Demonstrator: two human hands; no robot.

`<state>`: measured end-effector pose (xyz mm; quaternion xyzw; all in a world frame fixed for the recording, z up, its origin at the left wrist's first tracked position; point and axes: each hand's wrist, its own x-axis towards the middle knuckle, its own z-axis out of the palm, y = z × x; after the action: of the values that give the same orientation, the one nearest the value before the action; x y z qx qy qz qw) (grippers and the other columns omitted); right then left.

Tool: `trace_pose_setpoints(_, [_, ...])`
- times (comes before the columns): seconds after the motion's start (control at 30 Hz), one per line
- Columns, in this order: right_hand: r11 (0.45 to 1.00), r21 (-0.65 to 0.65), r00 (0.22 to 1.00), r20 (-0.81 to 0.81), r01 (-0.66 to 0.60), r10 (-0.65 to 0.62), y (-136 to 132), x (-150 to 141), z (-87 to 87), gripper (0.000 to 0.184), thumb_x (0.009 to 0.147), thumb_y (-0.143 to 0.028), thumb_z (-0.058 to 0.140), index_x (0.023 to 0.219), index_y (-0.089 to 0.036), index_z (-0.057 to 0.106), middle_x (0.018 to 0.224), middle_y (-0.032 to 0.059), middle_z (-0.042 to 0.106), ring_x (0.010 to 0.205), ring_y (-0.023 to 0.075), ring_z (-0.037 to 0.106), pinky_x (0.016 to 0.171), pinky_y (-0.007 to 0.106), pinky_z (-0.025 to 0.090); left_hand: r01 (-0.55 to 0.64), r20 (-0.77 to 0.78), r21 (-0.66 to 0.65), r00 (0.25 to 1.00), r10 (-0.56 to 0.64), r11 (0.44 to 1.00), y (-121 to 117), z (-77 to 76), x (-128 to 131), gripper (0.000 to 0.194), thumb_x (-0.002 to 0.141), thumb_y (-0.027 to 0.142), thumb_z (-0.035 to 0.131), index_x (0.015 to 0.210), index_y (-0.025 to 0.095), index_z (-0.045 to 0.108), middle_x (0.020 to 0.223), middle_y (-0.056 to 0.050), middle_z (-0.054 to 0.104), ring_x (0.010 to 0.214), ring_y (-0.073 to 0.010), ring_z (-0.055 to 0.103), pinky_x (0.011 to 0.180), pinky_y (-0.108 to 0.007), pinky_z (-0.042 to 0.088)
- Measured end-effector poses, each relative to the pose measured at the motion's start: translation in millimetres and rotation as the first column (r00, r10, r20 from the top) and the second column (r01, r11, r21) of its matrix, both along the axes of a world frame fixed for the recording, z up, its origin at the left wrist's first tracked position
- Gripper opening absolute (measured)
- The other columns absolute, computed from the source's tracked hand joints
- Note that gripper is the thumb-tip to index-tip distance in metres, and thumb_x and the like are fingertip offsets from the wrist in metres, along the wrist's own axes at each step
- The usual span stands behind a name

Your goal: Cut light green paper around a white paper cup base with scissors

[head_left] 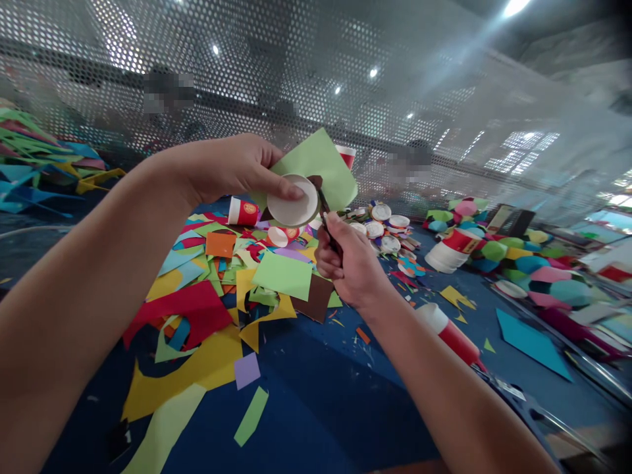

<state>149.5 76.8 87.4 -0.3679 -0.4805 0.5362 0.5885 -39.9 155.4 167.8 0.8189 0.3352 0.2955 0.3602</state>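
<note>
**Blue work surface (326, 408) before a perforated screen (296, 39)**

Cut paper covers the left and centre of the blue work surface, and a bright lamp (516, 6) shows at the upper right of the frame.

At frame centre we hold the workpiece raised above the surface: a white disc (290, 212) against a light green sheet (318, 153). Our left hand (232, 168) enters from the left. Its thumb lies flat on the near face of the disc, pinching disc and sheet together; the other fingertips are hidden behind them. Our right hand (350, 263) enters from the lower right. Its fingers are curled around the handle of dark scissors (323, 200). The blades stand at the right edge of the disc, in front of the green sheet; we cannot tell how far apart they are.

Below our hands we have a loose pile of paper. It includes an orange piece (220, 244), a green rectangle (282, 275) partly over a brown sheet (316, 301), a red sheet (185, 311) at left and a yellow sheet (212, 359) at lower left. A lilac square (247, 370) lies at the pile's lower edge; a green strip (251, 416) lies below it. One red-and-white cup (241, 212) sits at the far edge.

Right of centre, we see heaped round lids (381, 212). A turquoise sheet (533, 342) lies at the right of the frame.
</note>
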Motion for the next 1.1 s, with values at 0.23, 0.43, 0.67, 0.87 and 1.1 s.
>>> trace_pose_setpoints(0.23, [1.000, -0.023, 1.000, 0.017, 0.020, -0.020, 0.6, -0.9, 0.2, 0.062, 0.069, -0.069, 0.086, 0.059, -0.021, 0.048, 0.041, -0.0120, 0.027, 0.034, 0.0011, 0.018, 0.035, 0.018, 0.012, 0.022, -0.015, 0.030, 1.000, -0.021, 0.999, 1.4, -1.0, -1.7, 0.046, 0.066, 0.053, 0.082, 0.086, 0.011, 0.080, 0.073, -0.003, 0.071, 0.075, -0.0201, 0.070, 0.074, -0.032, 0.053])
trace_pose_setpoints(0.43, [1.000, -0.027, 1.000, 0.025, 0.005, -0.004, 1.0, -0.6, -1.4, 0.061, 0.071, -0.071, 0.083, 0.060, -0.021, 0.049, 0.042, -0.0118, 0.028, 0.035, 0.0015, 0.018, 0.036, 0.019, 0.012, 0.028, -0.009, 0.009, 1.000, -0.028, 1.000, 2.4, -0.8, -1.1, 0.042, 0.065, 0.048, 0.083, 0.083, 0.011, 0.079, 0.076, -0.005, 0.074, 0.077, -0.0205, 0.071, 0.073, -0.030, 0.055])
trace_pose_setpoints(0.67, [0.999, -0.026, 0.998, 0.043, -0.037, 0.038, 1.8, 1.0, -4.2, 0.064, 0.065, -0.074, 0.084, 0.063, -0.021, 0.048, 0.043, -0.0123, 0.029, 0.035, 0.0012, 0.018, 0.038, 0.021, 0.011, 0.046, 0.008, -0.033, 0.999, -0.046, 0.998, -1.3, 1.1, -0.4, 0.037, 0.064, 0.046, 0.085, 0.079, 0.012, 0.079, 0.074, -0.002, 0.074, 0.086, -0.0220, 0.073, 0.075, -0.028, 0.056])
trace_pose_setpoints(0.87, [0.999, -0.029, 0.998, 0.043, -0.036, 0.037, 1.1, 0.7, -3.5, 0.065, 0.062, -0.075, 0.085, 0.063, -0.021, 0.049, 0.043, -0.0120, 0.029, 0.035, 0.0010, 0.018, 0.039, 0.021, 0.010, 0.049, 0.011, -0.019, 0.999, -0.049, 0.999, -0.1, 0.0, -1.0, 0.036, 0.065, 0.045, 0.084, 0.081, 0.013, 0.079, 0.078, -0.001, 0.076, 0.085, -0.0202, 0.073, 0.078, -0.028, 0.056])
trace_pose_setpoints(1.1, [1.000, 0.012, 0.999, 0.050, 0.004, -0.005, 1.1, -1.4, -4.4, 0.064, 0.067, -0.075, 0.083, 0.061, -0.021, 0.048, 0.042, -0.0117, 0.028, 0.034, 0.0017, 0.018, 0.037, 0.022, 0.009, 0.057, 0.012, -0.038, 0.998, -0.057, 0.998, 0.1, -1.0, -0.4, 0.038, 0.063, 0.045, 0.085, 0.082, 0.013, 0.080, 0.077, -0.001, 0.075, 0.082, -0.0199, 0.072, 0.075, -0.027, 0.055])
